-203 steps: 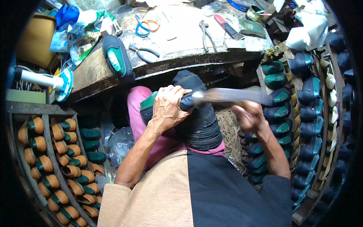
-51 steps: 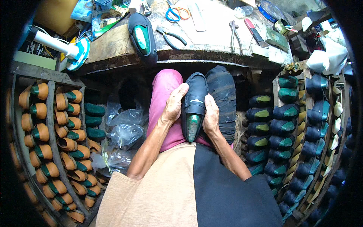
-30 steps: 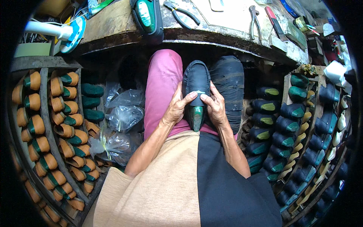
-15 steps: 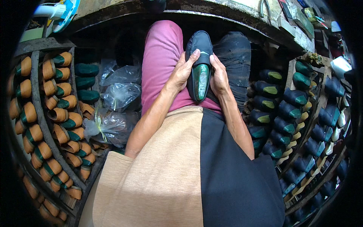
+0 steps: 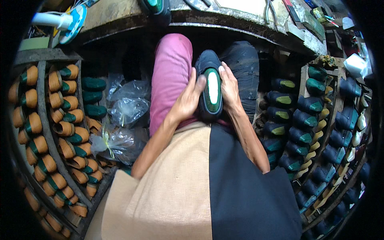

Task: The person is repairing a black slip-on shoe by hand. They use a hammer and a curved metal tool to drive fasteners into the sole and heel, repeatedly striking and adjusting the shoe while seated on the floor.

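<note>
A dark loafer [image 5: 208, 59] rests upright between my thighs, its toe pointing away from me. Inside its opening sits a green shoe last [image 5: 211, 108], whose top shines white with glare. My left hand [image 5: 187, 99] lies along the loafer's left side, its thumb blurred near the opening. Against the right side presses my right hand [image 5: 229, 86], fingers stretched forward along the upper. Between them the two hands clasp the shoe; the palms' inner faces and the sole are hidden.
Tan shoes [image 5: 37, 122] on green lasts fill slatted racks at left, beside clear plastic bags [image 5: 127, 110]. Dark shoes [image 5: 300, 122] crowd the racks at right. Ahead, a worn workbench [image 5: 236, 18] bears pliers [image 5: 271, 14] and another dark shoe [image 5: 161, 18]. A fan [image 5: 73, 24] stands far left.
The loafer has come nearer to my body and tilted, its toe appearing shorter. My hands moved with it; the left thumb shifted off the strap. The view has tipped, showing more bench.
</note>
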`<action>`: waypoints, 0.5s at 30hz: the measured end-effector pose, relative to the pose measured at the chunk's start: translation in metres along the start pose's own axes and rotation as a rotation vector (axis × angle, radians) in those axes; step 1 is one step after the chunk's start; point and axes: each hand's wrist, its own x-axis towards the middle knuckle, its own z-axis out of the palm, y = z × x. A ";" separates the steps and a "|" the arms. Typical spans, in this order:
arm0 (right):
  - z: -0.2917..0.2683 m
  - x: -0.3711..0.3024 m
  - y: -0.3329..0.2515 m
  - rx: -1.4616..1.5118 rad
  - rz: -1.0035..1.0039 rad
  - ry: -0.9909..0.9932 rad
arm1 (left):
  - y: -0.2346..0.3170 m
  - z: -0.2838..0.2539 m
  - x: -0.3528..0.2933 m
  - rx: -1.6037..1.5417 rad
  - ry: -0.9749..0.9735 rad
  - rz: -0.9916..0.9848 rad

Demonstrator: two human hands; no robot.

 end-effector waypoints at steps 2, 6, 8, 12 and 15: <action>-0.002 -0.006 -0.014 0.070 0.067 -0.089 | 0.018 -0.007 -0.032 0.154 -0.053 0.151; 0.005 -0.006 -0.027 0.218 0.069 -0.182 | 0.031 -0.002 -0.046 0.248 0.047 0.381; 0.011 -0.004 -0.033 0.265 0.141 -0.150 | 0.030 0.004 -0.033 0.253 0.130 0.510; 0.007 -0.009 -0.058 -0.166 -0.060 -0.116 | 0.035 0.016 -0.012 0.083 0.287 0.606; -0.018 -0.017 -0.089 -0.942 -0.054 -0.140 | 0.045 0.015 -0.010 0.014 0.353 0.660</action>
